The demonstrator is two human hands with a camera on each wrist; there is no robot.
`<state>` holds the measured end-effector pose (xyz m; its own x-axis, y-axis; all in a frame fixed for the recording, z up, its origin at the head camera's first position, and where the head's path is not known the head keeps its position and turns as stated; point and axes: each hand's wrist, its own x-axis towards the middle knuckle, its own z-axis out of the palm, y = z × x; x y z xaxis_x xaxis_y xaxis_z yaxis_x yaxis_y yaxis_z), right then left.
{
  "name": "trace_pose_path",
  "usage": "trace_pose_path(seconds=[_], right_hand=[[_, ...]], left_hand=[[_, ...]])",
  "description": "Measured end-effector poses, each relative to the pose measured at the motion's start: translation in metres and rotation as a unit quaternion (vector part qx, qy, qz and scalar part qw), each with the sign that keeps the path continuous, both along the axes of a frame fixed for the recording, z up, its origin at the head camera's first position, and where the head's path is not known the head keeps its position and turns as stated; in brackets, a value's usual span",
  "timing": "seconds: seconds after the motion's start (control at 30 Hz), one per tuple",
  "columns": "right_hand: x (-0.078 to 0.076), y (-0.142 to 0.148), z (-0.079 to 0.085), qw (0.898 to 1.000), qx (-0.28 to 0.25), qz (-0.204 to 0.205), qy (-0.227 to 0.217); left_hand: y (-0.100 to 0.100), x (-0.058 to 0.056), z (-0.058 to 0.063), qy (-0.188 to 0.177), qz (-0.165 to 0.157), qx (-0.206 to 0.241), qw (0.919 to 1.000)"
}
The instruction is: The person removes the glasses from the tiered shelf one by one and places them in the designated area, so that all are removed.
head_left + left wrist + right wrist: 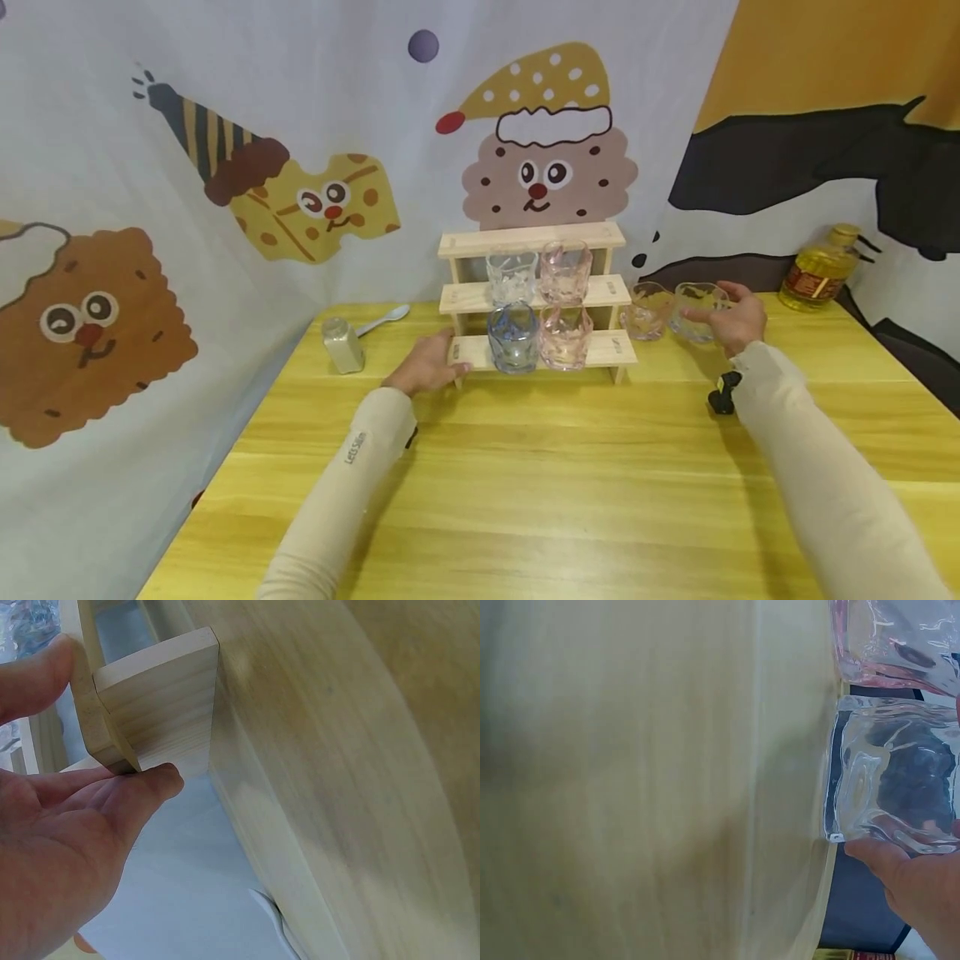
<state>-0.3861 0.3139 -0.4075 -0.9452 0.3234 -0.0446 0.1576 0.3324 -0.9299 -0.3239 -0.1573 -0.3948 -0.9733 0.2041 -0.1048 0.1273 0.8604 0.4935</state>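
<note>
My left hand (pixel 429 363) grips the left end of the lowest board of a three-step wooden stand (pixel 468 352); in the left wrist view the thumb (pixel 37 679) presses one side of the board and the fingers lie against the other. My right hand (pixel 738 321) holds a clear glass (pixel 693 312) at the right of the stand, thumb and fingers about its sides. Beside it stands a pinkish glass (pixel 648 312). On the middle step sit a clear glass (pixel 512 279) and a pink glass (pixel 566 273); on the lowest, a blue glass (pixel 513 337) and another pink glass (pixel 566 337).
A bottle of yellow oil (pixel 817 271) stands at the back right. At the left are a jar of pale contents (pixel 342 346) and a white spoon (pixel 384 319). A printed cloth (pixel 337 50) hangs behind the wooden table (pixel 540 475).
</note>
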Motion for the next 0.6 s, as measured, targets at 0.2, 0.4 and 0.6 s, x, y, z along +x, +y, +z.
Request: trace_pose_path(seconds=[0.2,0.4,0.6], right_hand=[[-0.002,-0.001,-0.005,1.0,0.009,0.002,0.004],[0.002,-0.004,0.006,0.997,0.06,0.031,0.021],[0.007,-0.009,0.03,0.995,0.086,-0.01,0.054]], left_hand=[[-0.001,-0.002,0.001,-0.003,-0.003,-0.01,0.9999],[-0.001,0.0,0.002,-0.016,0.0,-0.004,0.9999],[-0.001,0.0,0.002,-0.019,0.003,0.0,0.9998]])
